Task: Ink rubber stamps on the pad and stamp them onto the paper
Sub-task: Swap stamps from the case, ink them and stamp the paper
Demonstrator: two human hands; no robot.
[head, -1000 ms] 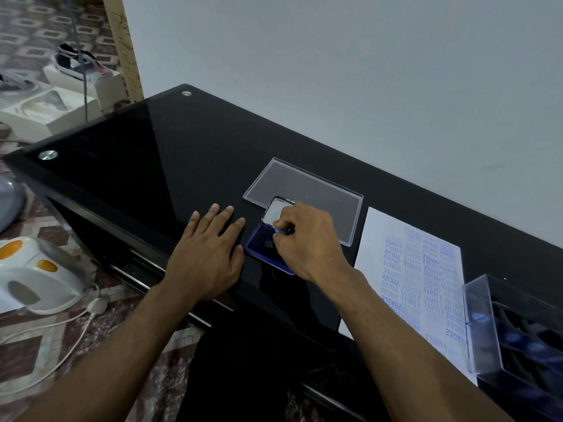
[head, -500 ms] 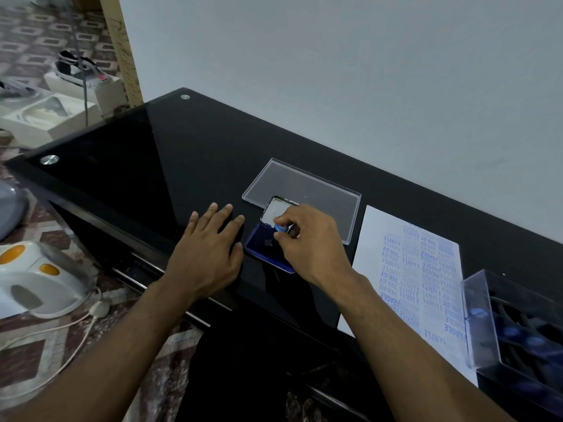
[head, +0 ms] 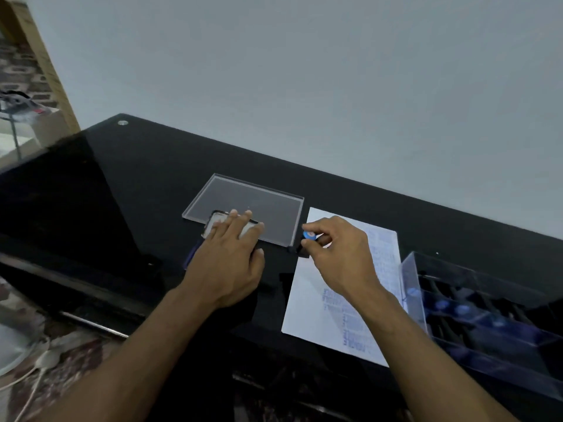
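Black glass table (head: 128, 184) carries all items; wall behind is plain grey. Left hand (head: 227, 257) lies flat, fingers straight and slightly spread, palm covering the ink pad (head: 191, 254); only a blue edge of the pad shows at the hand's left side; its fingertips rest on the pad's open lid (head: 213, 222), which overlaps the near edge of a clear plastic sheet (head: 253, 205). Right hand (head: 338, 257) holds a rubber stamp (head: 308, 239); grip narrow, thumb and fingers pinched round the stamp's blue-topped handle; the stamp's black base sits at the upper left corner of the paper (head: 307, 303), whether touching or just above cannot be told. Paper lies right of the clear sheet, near it; blue stamped impressions fill its right part and lower middle, text too blurred to read. Clear plastic box (head: 409, 287) stands just beside the paper's right edge, holding further dark stamps with blue tops. White cable (head: 33, 379) visible on patterned floor, lower left.
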